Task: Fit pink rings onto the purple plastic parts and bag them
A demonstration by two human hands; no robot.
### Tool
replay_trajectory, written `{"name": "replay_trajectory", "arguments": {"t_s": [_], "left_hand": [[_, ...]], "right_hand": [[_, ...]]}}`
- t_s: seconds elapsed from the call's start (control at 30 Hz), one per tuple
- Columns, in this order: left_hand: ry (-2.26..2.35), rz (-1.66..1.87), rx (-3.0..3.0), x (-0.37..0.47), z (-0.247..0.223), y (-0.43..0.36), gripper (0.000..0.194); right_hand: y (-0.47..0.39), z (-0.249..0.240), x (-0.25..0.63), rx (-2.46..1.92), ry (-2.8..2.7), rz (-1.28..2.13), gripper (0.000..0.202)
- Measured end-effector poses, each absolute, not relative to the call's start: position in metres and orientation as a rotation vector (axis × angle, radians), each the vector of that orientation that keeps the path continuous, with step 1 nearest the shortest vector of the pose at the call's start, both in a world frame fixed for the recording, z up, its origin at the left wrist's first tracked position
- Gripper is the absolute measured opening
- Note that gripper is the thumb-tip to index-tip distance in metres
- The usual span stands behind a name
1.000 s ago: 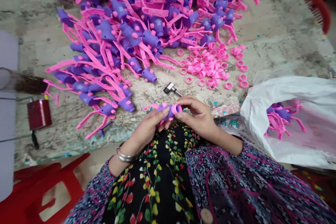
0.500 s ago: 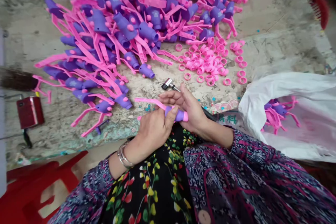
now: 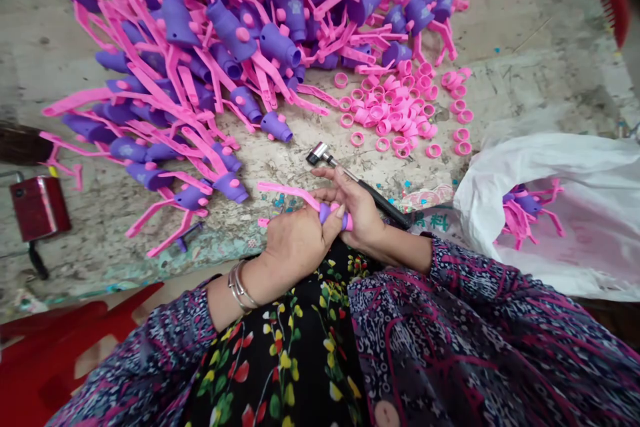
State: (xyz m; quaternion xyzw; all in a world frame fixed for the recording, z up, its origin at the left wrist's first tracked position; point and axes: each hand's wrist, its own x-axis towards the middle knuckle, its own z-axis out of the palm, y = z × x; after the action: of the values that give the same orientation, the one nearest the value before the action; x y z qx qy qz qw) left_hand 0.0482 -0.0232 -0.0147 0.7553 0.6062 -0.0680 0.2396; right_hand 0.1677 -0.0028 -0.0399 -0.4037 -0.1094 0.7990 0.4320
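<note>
My left hand [image 3: 297, 240] is closed around a purple plastic piece with pink legs [image 3: 293, 192], its thumb pressed along the purple body. One leg sticks out to the left past my knuckles, and a pink ring [image 3: 346, 221] sits around the right end of the piece. Against that end rests the palm of my right hand [image 3: 363, 210], its fingers stretched out and apart behind the piece. Just beyond my right fingertips lies a tool with a chrome head and black handle [image 3: 383, 199]. Part of the held piece is hidden by my left fingers.
A large heap of similar purple-and-pink pieces [image 3: 230, 33] covers the back and left of the worn table [image 3: 530, 80]. Loose pink rings [image 3: 395, 110] lie in the middle. A white bag [image 3: 480, 180] with pieces inside stands right; a dark red box [image 3: 41, 207] is left.
My right hand has shifted slightly left, exposing more of the tool's black handle. The held piece remains between my hands, with less of its purple body showing. The view has moved a little.
</note>
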Motion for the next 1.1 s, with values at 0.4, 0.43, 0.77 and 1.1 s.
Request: {"name": "replay_trajectory", "arguments": {"t_s": [0.4,0.43,0.77,1.1], "left_hand": [[1.555,0.122,1.937,0.045,-0.021,-0.020,0.065],[1.547,0.200,1.858,0.044,-0.022,-0.019,0.063],[1.364,0.774,0.859,0.025,-0.022,-0.003,0.052],[1.326,0.962,0.741,0.020,-0.032,0.020,0.055]], "right_hand": [[0.002,-0.031,0.172,-1.031,-0.421,2.025,0.050],[0.004,-0.028,0.176,-1.045,-0.512,2.003,0.054],[-0.022,-0.062,0.267,-1.858,-2.297,0.421,0.046],[-0.024,-0.039,0.261,-1.804,-1.968,0.836,0.044]]}}
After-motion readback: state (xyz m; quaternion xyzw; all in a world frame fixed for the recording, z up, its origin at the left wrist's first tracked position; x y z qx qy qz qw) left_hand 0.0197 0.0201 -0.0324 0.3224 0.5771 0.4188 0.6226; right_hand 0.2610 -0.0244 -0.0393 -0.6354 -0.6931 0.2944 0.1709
